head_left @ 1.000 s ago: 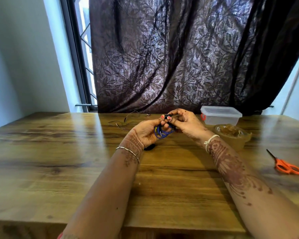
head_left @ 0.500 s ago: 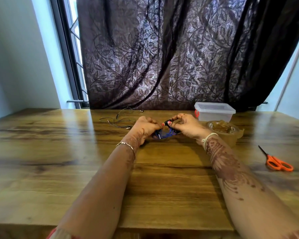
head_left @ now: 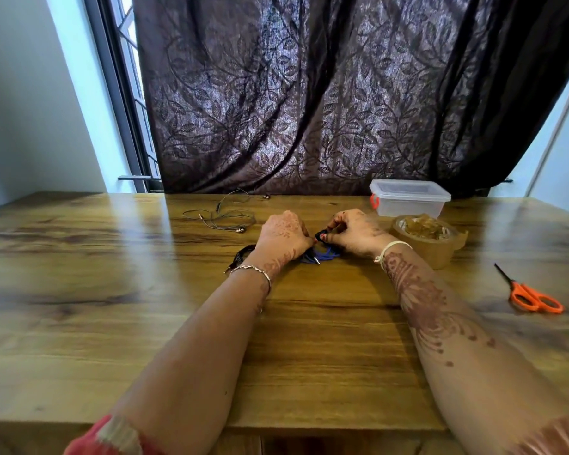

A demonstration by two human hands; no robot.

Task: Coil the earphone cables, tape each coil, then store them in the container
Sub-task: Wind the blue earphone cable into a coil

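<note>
A coiled blue earphone cable (head_left: 322, 256) lies on the wooden table (head_left: 112, 290) between my hands. My left hand (head_left: 283, 236) holds its left side with curled fingers. My right hand (head_left: 355, 231) pinches a dark part of the coil at its top. A black coiled cable (head_left: 242, 254) lies just left of my left wrist, partly hidden. A loose grey earphone cable (head_left: 224, 216) is spread out farther back on the left. The clear lidded container (head_left: 408, 197) stands at the back right, its lid on.
A roll of brown tape (head_left: 429, 239) sits right of my right hand, in front of the container. Orange scissors (head_left: 529, 295) lie near the table's right side. A dark curtain (head_left: 342, 93) hangs behind the table, with a window at the back left.
Both hands have come down from above the table, bringing the blue coil onto the tabletop. The black coil now shows beside my left wrist.
</note>
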